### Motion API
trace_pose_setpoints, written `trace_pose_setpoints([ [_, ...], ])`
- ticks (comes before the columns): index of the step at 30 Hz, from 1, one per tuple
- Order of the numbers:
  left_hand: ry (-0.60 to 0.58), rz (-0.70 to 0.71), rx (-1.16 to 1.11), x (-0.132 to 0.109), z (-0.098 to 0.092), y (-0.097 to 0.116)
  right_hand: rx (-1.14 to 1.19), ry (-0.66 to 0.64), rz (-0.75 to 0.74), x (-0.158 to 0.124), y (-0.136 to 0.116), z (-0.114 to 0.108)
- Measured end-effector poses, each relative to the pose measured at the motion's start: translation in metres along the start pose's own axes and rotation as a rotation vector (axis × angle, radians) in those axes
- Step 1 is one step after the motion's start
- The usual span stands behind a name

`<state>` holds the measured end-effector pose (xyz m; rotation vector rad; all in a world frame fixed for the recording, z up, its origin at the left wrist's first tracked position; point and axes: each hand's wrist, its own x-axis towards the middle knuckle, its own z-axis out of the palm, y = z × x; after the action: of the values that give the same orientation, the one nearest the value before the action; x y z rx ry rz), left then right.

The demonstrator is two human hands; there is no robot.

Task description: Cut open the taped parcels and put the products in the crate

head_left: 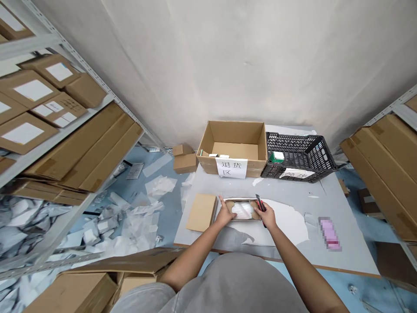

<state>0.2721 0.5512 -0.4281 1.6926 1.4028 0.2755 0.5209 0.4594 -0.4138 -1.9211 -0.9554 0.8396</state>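
Observation:
An opened small cardboard box [238, 219] lies on the table in front of me, with white wrapped content [243, 210] showing inside. My left hand [224, 214] grips the box's left end, thumb over the near edge. At the other end, my right hand [267, 216] holds a red and black box cutter [260, 202], its tip pointing away from me. The fingers of that hand also touch the box's right end. Just left of my left hand lies a closed brown cardboard box [201, 212].
Behind the work spot stand a large open carton [237, 167] with a paper sign and a black plastic crate [293, 174] holding a green and white box [276, 157]. A pixelated pink item [329, 234] lies right on the table [345, 256]. Loaded shelves flank both sides; wrappers litter the floor left.

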Motion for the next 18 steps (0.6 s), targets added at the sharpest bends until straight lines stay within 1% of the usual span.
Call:
trace_pose_setpoints([
  [2,0.014,-0.103,0.001,-0.002,0.002,0.006,-0.163,-0.042,-0.106,-0.002,-0.003,-0.001],
  [4,0.043,-0.167,0.062,-0.007,0.004,0.013,-0.333,-0.063,-0.143,-0.008,-0.006,-0.002],
  [5,0.078,-0.177,0.115,-0.010,0.004,0.016,-0.402,-0.061,-0.148,-0.012,-0.007,-0.002],
  [7,0.174,-0.153,0.241,-0.017,0.004,0.022,-0.487,-0.067,-0.162,-0.017,-0.009,-0.001],
  [9,0.242,-0.079,0.360,-0.024,0.002,0.027,-0.510,-0.098,-0.185,-0.019,-0.011,-0.001],
  [11,0.216,0.024,0.430,-0.028,-0.002,0.032,-0.498,-0.139,-0.211,-0.019,-0.012,0.000],
  [14,0.104,0.193,0.454,-0.028,-0.006,0.036,-0.481,-0.178,-0.239,-0.014,-0.011,0.002],
  [16,0.038,0.255,0.456,-0.024,-0.008,0.035,-0.501,-0.178,-0.220,-0.011,-0.008,0.005],
  [18,-0.013,0.273,0.449,-0.020,-0.010,0.033,-0.528,-0.150,-0.171,-0.008,-0.005,0.011],
])
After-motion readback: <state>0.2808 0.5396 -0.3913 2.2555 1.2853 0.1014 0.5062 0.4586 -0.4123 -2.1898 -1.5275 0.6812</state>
